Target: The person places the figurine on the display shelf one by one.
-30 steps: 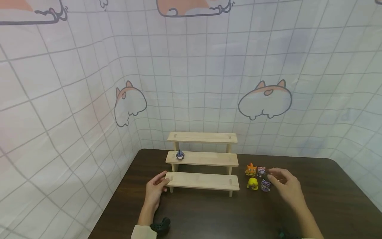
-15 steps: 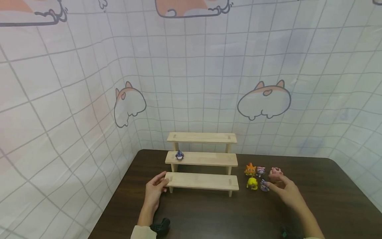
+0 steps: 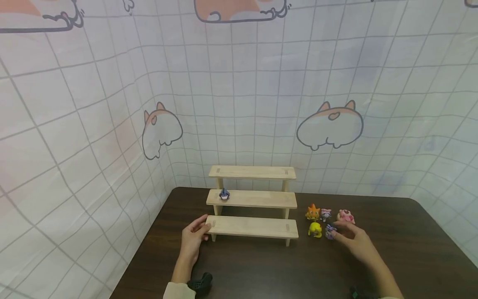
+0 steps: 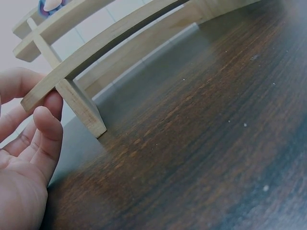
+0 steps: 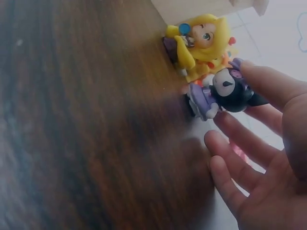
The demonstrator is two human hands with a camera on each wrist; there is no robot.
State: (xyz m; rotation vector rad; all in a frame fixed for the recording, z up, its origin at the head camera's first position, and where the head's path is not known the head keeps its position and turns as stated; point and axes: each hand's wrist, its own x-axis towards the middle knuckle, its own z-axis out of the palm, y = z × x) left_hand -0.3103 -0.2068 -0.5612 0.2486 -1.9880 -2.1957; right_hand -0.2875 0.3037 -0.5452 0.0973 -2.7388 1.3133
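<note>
My left hand (image 3: 192, 241) holds the left end of the lowest step of a three-step wooden display stand (image 3: 254, 226). The left wrist view shows fingertips under the end of that board (image 4: 67, 69). On the middle step, a small blue figurine (image 3: 224, 194) stands near the left end. My right hand (image 3: 356, 243) pinches a small purple-and-black figurine (image 5: 225, 91) by its head between thumb and fingers. Its feet are close over the table in the right wrist view. Beside it stands a yellow-haired figurine (image 5: 204, 40).
Also on the dark wooden table (image 3: 261, 270) are an orange spiky figurine (image 3: 313, 212), a small pink-and-white figurine (image 3: 326, 214) and a pink figurine (image 3: 345, 216). A white gridded curtain (image 3: 257, 104) hangs behind and to the left.
My right hand has moved from beside the pink figurine towards me and onto the purple-and-black figurine, uncovering the pink one. My left hand stays on the stand.
</note>
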